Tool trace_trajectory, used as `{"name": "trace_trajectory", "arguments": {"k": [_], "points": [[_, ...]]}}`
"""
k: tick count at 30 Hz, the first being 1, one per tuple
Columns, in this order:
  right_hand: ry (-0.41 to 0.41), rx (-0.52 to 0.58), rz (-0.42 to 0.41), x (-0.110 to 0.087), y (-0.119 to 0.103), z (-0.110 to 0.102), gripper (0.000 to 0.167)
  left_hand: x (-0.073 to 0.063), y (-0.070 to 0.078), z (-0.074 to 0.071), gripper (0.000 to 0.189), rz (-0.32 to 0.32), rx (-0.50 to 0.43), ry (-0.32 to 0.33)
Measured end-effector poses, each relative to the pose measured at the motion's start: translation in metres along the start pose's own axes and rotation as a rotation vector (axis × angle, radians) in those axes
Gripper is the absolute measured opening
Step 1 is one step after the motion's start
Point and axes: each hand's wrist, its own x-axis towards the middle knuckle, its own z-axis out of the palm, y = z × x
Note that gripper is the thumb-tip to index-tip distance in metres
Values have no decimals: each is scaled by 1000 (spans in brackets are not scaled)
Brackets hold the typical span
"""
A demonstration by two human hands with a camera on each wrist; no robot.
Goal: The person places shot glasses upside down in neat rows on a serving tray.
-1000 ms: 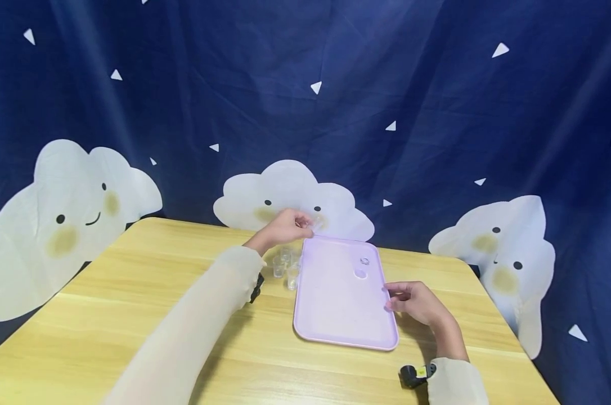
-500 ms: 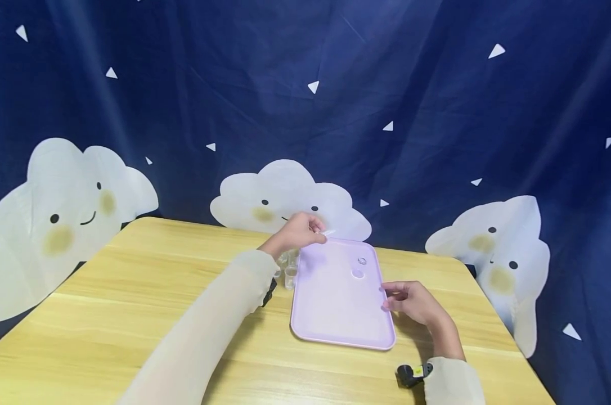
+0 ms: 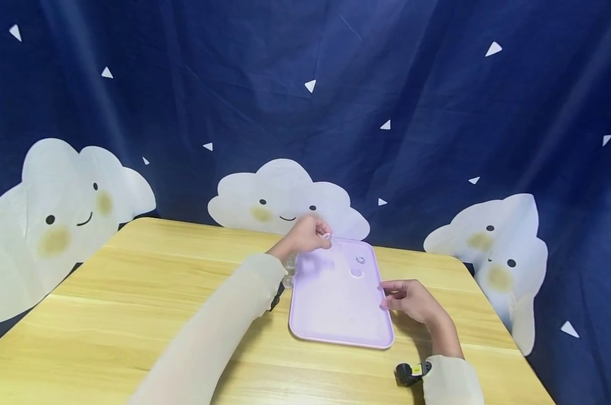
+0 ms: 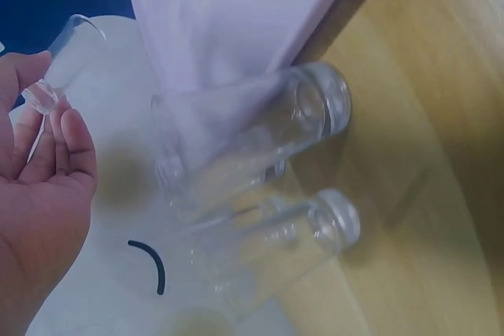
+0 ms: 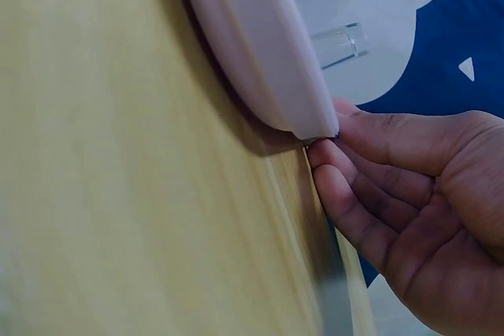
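Observation:
My left hand (image 3: 308,233) pinches a small clear shot glass (image 4: 75,57) near its thick base, above the far left corner of the lilac tray (image 3: 336,315). Thumb and fingertips meet around it in the left wrist view. One clear glass (image 3: 356,273) stands on the tray toward its far right. Just left of the tray are more clear glasses (image 4: 252,131), partly hidden behind my left wrist in the head view. At the tray's right side, my right hand (image 3: 412,301) grips the rim, thumb on top and fingers beneath.
The tray lies on a light wooden table (image 3: 174,270). Behind the far table edge hangs a dark blue curtain (image 3: 265,84) printed with white clouds. A black wrist camera (image 3: 409,372) sits beside my right sleeve, low over the table.
My left hand has moved right with the shot glass, from beside the tray's far left corner to over it. The right hand stays on the rim.

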Motion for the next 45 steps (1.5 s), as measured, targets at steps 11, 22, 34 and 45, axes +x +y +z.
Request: {"name": "trace_trajectory", "arguments": {"k": [11, 22, 34, 45], "points": [[-5, 14, 15, 0, -2, 3, 45, -2, -2, 14, 31, -35, -71, -30], [-5, 27, 16, 0, -2, 4, 44, -3, -1, 29, 32, -78, 49, -30], [-1, 12, 6, 0, 1, 2, 45, -5, 3, 43, 31, -90, 170, -74], [-3, 26, 9, 1, 1, 1, 45, -1, 4, 47, 33, -112, 179, -89]]}}
